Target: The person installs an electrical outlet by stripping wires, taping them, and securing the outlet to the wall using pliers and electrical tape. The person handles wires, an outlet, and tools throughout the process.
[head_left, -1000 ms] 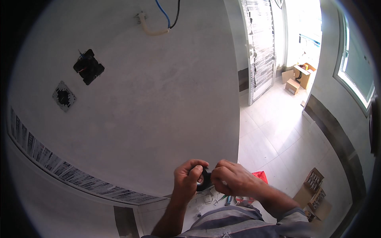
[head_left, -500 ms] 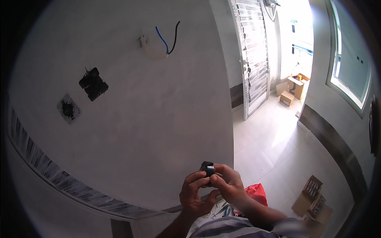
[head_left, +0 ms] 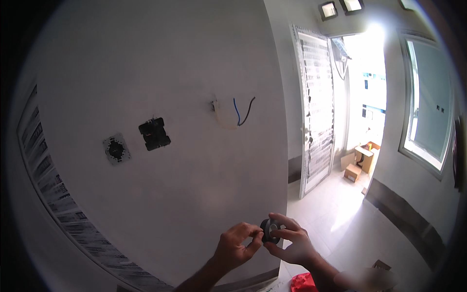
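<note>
A roll of black electrical tape (head_left: pixel 265 230) is held up in front of the wall, low in the head view. My right hand (head_left: pixel 297 243) grips it, fingers curled round its far side and the thumb below. With thumb and forefinger pinched, my left hand (head_left: pixel 237 246) touches the roll's left edge; whether a loose tape end lies between those fingertips is too small to tell. Above and left of my hands, a cable with one blue wire (head_left: pixel 237 111) and one black wire (head_left: pixel 247 111) sticks out of the wall.
On the wall are a black fitting (head_left: pixel 155 134) and a square box opening (head_left: pixel 116 149). A wrapped door (head_left: pixel 317 112) stands open at right, with cardboard boxes (head_left: pixel 352 172) by the doorway. A window (head_left: pixel 428 102) is far right. Below my hands lies a red bag (head_left: pixel 303 282).
The view has tilted up, so wall and door sit lower. The roll has turned to show its ring face, and my left hand has shifted to a pinch at its left edge.
</note>
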`<state>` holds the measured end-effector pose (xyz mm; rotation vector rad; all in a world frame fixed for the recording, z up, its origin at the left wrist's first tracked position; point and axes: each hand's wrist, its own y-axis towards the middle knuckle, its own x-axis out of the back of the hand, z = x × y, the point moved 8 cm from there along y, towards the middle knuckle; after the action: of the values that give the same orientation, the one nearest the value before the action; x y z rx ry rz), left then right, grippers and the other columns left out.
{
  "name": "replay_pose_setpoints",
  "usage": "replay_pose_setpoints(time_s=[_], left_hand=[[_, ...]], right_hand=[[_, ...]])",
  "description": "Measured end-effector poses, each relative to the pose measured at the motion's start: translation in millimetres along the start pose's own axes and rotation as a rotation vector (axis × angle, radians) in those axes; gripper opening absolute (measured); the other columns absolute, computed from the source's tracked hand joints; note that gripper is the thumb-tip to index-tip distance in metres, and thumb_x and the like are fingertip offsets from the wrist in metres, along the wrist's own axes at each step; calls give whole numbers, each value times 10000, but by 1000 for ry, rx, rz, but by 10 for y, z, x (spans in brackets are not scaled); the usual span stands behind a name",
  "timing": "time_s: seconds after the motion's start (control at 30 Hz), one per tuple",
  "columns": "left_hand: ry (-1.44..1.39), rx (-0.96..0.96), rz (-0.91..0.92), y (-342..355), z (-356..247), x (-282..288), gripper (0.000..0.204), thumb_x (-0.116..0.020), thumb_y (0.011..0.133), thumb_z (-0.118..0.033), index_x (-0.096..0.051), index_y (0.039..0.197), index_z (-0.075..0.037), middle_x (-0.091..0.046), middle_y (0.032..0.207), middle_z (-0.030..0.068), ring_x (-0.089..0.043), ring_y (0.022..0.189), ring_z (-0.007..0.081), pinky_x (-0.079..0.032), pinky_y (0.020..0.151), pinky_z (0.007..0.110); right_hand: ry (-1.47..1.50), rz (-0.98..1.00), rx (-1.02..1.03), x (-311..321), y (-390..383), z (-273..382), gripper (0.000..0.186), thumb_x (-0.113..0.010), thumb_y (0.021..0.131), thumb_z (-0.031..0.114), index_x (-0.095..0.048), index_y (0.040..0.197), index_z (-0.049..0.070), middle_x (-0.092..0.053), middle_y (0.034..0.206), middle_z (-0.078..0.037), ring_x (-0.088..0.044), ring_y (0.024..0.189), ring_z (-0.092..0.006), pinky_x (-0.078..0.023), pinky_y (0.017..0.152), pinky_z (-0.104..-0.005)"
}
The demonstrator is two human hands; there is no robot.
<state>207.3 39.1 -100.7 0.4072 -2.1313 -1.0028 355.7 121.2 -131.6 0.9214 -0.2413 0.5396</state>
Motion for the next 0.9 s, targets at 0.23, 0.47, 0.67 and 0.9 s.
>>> replay_pose_setpoints(time_s=[0.23,0.47,0.67,0.9], left_hand=[[-44,-128,-175,875,-139,308,209,-768,942,-175,-663,1062,-38,-709,948,94,-723,846,204,-577,742,339],[-140,106,-542,1803,-87,897,374,-799,923,-197,-645,1210,-13,-678,1193,121,-666,1049,184,-572,798,335],[528,-464,-831,1678,-668,775,377,-821,887,-123,-670,1222,-41,-666,1223,167,-661,1086,259,-596,801,367],[619,-293,-884,1957,-465,489,243,-819,894,-146,-718,1101,-66,-646,1241,178,-673,1084,324,-586,820,424]], right_hand=[[-131,-74,302,693,791,479,240,-887,756,129,-751,932,39,-596,1470,-204,-663,1218,-377,-562,978,-447],[44,-325,114,1481,1399,320,239,-781,913,179,-752,1014,-35,-632,1432,-187,-742,1000,-219,-611,847,-346],[271,-362,-22,1393,1337,263,273,-615,968,168,-728,1060,-63,-691,923,-84,-649,810,-110,-540,765,-264],[509,-287,-57,1206,1064,-251,334,-646,981,196,-713,1131,-95,-693,1165,-138,-682,934,-172,-557,813,-311]])
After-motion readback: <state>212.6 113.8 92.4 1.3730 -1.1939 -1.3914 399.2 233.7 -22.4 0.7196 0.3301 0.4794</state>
